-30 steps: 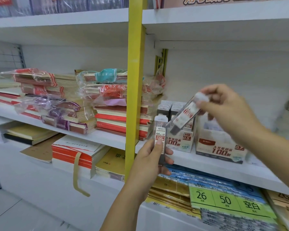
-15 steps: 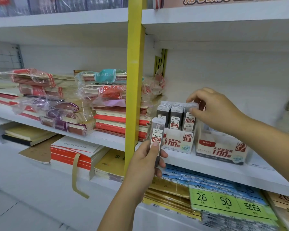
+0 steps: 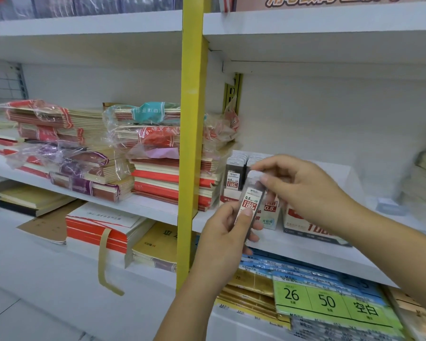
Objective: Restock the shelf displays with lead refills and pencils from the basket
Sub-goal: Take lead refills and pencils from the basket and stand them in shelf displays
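1. The left hand (image 3: 221,237) grips a lead refill case (image 3: 250,205) upright, with the thumb pressed on its label.
2. The right hand (image 3: 305,190) seems to pinch the case's cap, though it is blurred.
3. Just behind the fingers, the 0.5 display box (image 3: 271,212) holds upright refill cases (image 3: 233,178). The right wrist hides part of a second box (image 3: 303,227).
4. Left of the fingers stands a yellow post (image 3: 192,143), with notebook stacks (image 3: 158,173) beyond it.

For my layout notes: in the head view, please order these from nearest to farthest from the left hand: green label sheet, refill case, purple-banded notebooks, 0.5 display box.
1. refill case: held in the left hand.
2. 0.5 display box: just behind the hand, to its right.
3. green label sheet: lower right.
4. purple-banded notebooks: far left.
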Demonstrator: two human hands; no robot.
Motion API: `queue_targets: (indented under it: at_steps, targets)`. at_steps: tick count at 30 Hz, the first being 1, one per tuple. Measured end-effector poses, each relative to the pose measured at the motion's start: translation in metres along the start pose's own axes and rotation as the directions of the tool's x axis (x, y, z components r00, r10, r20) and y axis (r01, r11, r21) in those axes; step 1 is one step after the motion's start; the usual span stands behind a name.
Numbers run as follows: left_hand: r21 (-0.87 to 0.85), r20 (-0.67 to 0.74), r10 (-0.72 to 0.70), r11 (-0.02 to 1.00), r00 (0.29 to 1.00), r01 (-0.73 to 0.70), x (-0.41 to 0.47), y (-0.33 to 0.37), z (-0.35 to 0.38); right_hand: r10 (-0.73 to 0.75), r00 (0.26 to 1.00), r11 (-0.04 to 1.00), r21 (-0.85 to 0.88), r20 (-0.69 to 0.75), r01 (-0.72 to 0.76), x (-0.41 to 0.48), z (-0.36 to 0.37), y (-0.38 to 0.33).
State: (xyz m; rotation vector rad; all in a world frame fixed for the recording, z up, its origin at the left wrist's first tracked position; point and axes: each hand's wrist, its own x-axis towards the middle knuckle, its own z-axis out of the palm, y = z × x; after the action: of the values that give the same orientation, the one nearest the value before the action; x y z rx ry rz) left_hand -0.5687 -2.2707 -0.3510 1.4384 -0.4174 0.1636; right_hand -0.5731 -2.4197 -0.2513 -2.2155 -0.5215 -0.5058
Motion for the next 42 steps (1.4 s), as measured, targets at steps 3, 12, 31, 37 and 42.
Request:
queue_targets:
  at_steps: [3, 12, 31, 37, 42]
  targets:
    - [0.341, -0.121, 0.211, 0.927, 0.97, -0.159, 0.004, -0.006, 0.005, -0.032, 0.969, 0.999, 0.025, -0.247, 0.039, 0.009, -0.026, 0.003]
    - [0.754, 0.088, 0.375, 0.58, 0.923, -0.307, 0.013, -0.028, -0.001, -0.33, 0.897, 0.87, -0.465, -0.295, 0.167, 0.023, -0.049, 0.011]
    - [0.696, 0.117, 0.336, 0.644, 0.935, -0.319, 0.013, -0.032, -0.009, -0.097, 0.986, 0.79, -0.613, -0.133, -0.004, 0.03, -0.026, 0.041]
    - [0.701, 0.074, 0.368, 0.642, 0.927, -0.311, 0.001, -0.023, 0.0, -0.174, 0.951, 0.858, -0.514, -0.257, 0.019, 0.001, -0.029, 0.029]
    - [0.717, 0.071, 0.501, 0.575, 0.862, -0.393, -0.04, -0.03, 0.004, -0.149, 0.921, 0.988, -0.018, -0.359, 0.152, -0.101, -0.018, 0.023]
